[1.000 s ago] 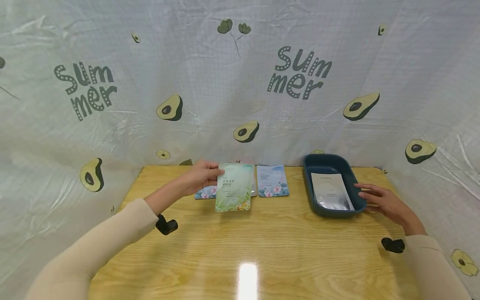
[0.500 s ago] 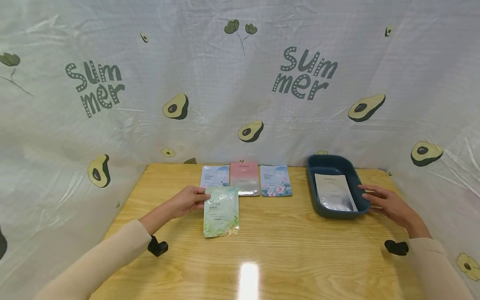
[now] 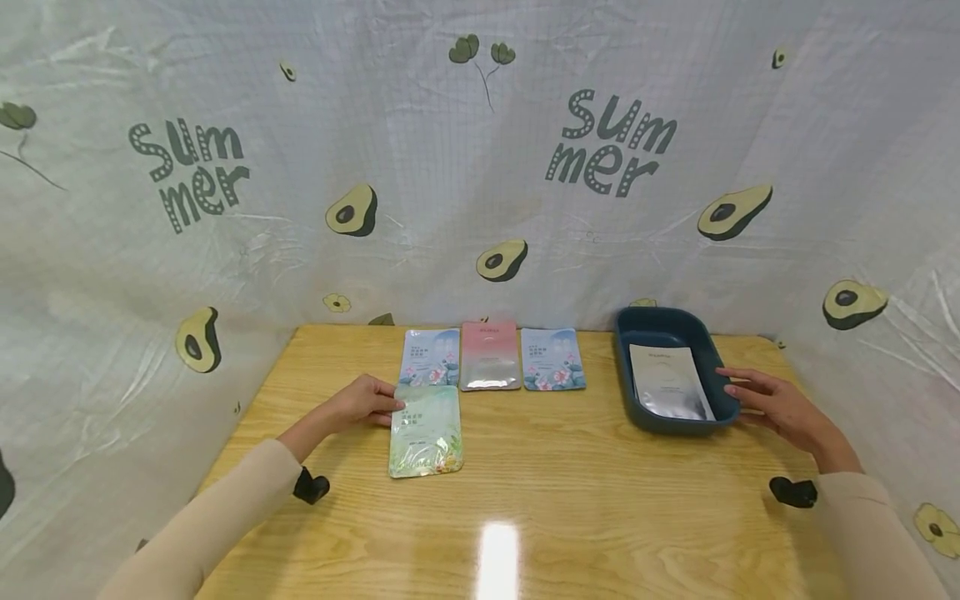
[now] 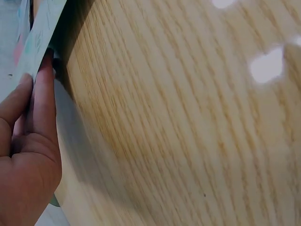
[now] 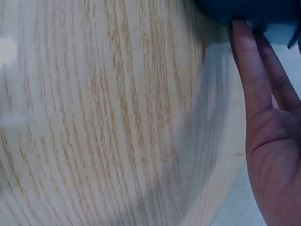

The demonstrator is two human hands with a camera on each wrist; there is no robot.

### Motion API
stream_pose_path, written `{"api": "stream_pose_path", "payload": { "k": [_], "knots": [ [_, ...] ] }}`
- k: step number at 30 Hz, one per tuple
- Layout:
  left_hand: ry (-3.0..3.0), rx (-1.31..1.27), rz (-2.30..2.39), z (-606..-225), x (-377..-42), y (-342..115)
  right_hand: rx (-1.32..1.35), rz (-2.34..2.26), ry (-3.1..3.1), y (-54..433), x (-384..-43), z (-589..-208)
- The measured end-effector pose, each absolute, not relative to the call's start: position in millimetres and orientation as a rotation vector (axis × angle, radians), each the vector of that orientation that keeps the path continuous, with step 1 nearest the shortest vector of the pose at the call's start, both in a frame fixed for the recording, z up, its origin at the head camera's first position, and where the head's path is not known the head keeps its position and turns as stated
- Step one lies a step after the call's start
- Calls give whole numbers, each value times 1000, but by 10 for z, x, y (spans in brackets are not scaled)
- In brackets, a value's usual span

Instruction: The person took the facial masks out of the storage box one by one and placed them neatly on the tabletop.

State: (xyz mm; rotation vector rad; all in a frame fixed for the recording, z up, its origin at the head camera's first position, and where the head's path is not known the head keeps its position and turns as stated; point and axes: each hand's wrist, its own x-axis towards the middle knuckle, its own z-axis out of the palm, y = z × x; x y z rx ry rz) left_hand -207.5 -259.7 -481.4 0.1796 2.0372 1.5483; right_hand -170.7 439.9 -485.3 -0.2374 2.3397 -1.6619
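Note:
My left hand [image 3: 362, 405] pinches the left edge of a green face mask packet [image 3: 426, 433] between thumb and fingers. In the left wrist view the packet [image 4: 40, 40] is slanted, its held edge above the wood. Its top edge overlaps the bottom of a blue floral face mask packet [image 3: 430, 357]. My right hand [image 3: 776, 408] touches the right side of a dark blue bin [image 3: 675, 427] with extended fingers. The right wrist view shows these fingers [image 5: 254, 70] against the outside of the bin [image 5: 273, 12]. A silver and white packet [image 3: 667, 379] lies in the bin.
To the right of the left blue packet lie a pink and silver packet [image 3: 490, 358] and a second blue floral packet [image 3: 553, 358]. All sit along the back of the wooden table [image 3: 585, 492]. A patterned curtain [image 3: 420, 158] hangs behind and at both sides.
My left hand has brought the green packet down and left, off the pink packet, toward the table in front of the left blue packet. My right hand stays at the bin.

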Motion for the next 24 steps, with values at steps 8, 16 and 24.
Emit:
{"api": "stream_pose_path", "payload": {
  "k": [8, 16, 24],
  "knots": [
    [2107, 191, 1471, -4796, -2094, -2619, -224, -1642, 2355, 4396, -1716, -4832],
    [2186, 51, 1468, -4717, -2127, -2603, -214, -1617, 2364, 4405, -1733, -4850],
    [2200, 30, 1512, -4741, -2125, -2610, -205, -1628, 2360, 4402, -1732, -4863]
  ]
}}
